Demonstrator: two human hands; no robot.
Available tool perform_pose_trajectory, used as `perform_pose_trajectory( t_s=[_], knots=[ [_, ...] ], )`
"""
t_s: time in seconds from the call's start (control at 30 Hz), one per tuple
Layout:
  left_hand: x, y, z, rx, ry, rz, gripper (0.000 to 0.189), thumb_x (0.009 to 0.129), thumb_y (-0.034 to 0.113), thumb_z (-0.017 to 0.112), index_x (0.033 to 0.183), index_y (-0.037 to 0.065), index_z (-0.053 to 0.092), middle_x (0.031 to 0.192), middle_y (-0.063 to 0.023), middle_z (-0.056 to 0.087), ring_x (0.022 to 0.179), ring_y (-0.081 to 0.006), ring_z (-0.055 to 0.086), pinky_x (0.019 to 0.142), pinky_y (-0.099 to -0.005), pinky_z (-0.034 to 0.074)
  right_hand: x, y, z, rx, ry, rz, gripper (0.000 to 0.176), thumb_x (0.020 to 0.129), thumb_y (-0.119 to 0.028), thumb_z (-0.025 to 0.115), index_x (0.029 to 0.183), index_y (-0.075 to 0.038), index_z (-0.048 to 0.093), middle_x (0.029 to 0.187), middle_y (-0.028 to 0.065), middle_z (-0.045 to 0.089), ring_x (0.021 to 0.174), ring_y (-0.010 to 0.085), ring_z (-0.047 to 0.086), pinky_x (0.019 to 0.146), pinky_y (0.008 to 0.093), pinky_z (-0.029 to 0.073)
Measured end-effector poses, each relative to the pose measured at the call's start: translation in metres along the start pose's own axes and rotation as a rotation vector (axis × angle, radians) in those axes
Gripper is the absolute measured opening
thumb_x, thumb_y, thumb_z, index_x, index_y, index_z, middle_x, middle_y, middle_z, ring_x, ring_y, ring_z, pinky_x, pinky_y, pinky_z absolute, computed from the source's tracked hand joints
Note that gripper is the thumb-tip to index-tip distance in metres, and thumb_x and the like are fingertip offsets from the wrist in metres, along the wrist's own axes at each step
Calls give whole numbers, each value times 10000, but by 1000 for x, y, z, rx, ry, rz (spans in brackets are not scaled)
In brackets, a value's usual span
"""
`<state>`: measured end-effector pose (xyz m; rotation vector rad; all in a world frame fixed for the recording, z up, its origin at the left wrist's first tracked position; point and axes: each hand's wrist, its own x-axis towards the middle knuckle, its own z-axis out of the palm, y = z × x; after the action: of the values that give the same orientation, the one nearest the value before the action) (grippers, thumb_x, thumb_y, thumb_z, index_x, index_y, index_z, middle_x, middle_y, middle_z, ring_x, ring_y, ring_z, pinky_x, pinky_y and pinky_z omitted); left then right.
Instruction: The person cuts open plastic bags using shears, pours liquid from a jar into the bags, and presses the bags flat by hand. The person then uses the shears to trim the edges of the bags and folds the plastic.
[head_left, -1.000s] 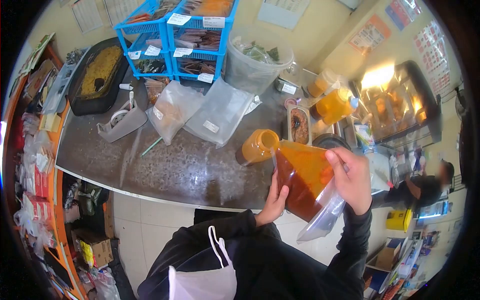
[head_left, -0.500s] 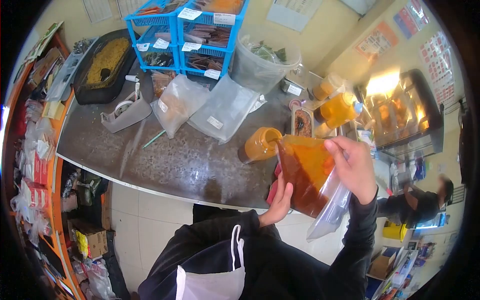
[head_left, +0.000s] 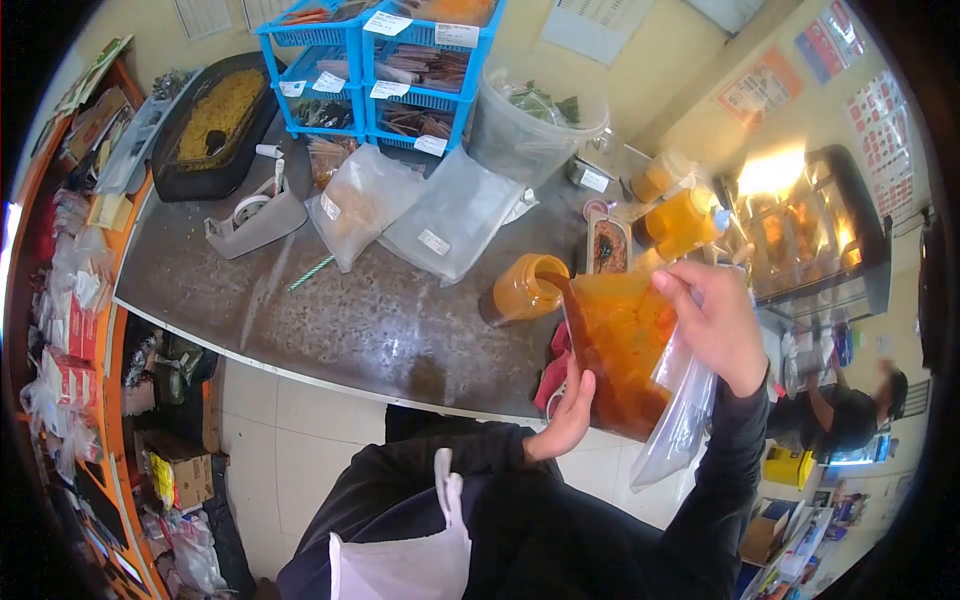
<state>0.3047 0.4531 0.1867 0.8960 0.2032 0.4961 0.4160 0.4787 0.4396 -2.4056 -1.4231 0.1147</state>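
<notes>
A clear plastic bag of orange-brown sauce (head_left: 622,360) is tilted over the counter, its corner at the mouth of a wide plastic jar (head_left: 525,290). Brown sauce runs from that corner into the jar, which stands upright and is partly filled. My right hand (head_left: 722,325) pinches the bag's upper right edge between thumb and fingers. Lower down, my left hand (head_left: 568,418) holds the bag's near left side, with its thumb showing and some fingers hidden behind the bag. The bag's slack clear end (head_left: 672,435) hangs below my right hand. A red cloth (head_left: 552,370) lies beside the left hand.
Blue stacked baskets (head_left: 370,95), a clear bucket of greens (head_left: 538,125) and plastic bags (head_left: 450,215) stand behind. A tape dispenser (head_left: 255,220) and black tray (head_left: 215,130) are left. A metal food tray (head_left: 608,245), sauce bottles (head_left: 680,220) and lit display case (head_left: 805,225) are right.
The bag and both hands have shifted slightly right. Sauce now spreads across more of the bag, and a brown stream shows at the jar's mouth.
</notes>
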Motion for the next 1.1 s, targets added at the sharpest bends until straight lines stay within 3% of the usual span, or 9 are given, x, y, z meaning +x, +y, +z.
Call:
perform_pose_trajectory(
  t_s=[0.07,0.17,0.27,0.37,0.47,0.77,0.87,0.97,1.1],
  knots=[
    [-1,-1,3,-69,-1,-6,620,1083,344,249,1547,23,-8,1609,-127,71,1496,-234,38,1205,-347,61,2,1,-2,-18,-18,1,247,921,-212,632,903,30,681,731,203,636,673,342,624,652,370,468],
    [-1,-5,6,-78,11,4,625,1082,344,247,1547,26,-25,1611,-124,46,1497,-236,17,1207,-350,50,5,-1,-7,-40,-51,-2,260,924,-221,632,902,33,681,719,205,627,672,340,621,655,374,466],
    [-2,-4,10,-98,23,-11,631,1081,361,243,1545,28,-24,1611,-125,41,1497,-239,12,1207,-352,51,8,1,-6,-38,-32,-10,277,924,-243,622,849,18,678,724,220,617,694,409,598,637,438,446],
    [-3,3,14,-121,25,-24,638,1078,395,236,1541,29,-7,1605,-132,60,1495,-246,31,1208,-358,62,12,-1,-9,-24,-75,27,283,924,-245,620,845,22,677,711,219,614,690,402,597,633,437,441],
    [-3,11,17,-114,34,-51,647,1073,431,229,1536,30,18,1596,-139,88,1491,-253,66,1207,-364,84,15,6,-6,-51,-39,-69,287,922,-242,622,839,28,675,683,214,606,662,391,594,618,431,436],
    [-2,22,25,-221,46,-69,639,1072,442,225,1531,46,23,1581,-135,123,1483,-257,114,1204,-364,125,28,-2,-12,-38,-109,7,305,910,-256,645,845,39,689,642,197,597,619,344,601,623,404,454],
    [0,23,27,-276,58,-75,622,1074,436,218,1531,58,32,1577,-131,127,1482,-252,118,1202,-362,131,34,6,-10,-105,-63,-103,314,906,-265,650,850,42,690,652,203,604,641,347,609,644,411,462],
    [3,20,29,-308,58,-84,618,1073,442,219,1531,72,31,1572,-124,135,1482,-246,119,1203,-362,139,41,8,-11,-95,-96,-81,325,902,-280,657,854,40,692,697,216,617,695,359,615,681,422,468],
    [5,29,33,-522,60,-115,564,1079,393,294,1559,212,61,1598,-25,172,1469,-212,199,1201,-393,181,50,3,-14,-92,-135,-45,331,897,-291,660,853,35,692,746,225,629,748,375,614,711,432,468]
  ],
)
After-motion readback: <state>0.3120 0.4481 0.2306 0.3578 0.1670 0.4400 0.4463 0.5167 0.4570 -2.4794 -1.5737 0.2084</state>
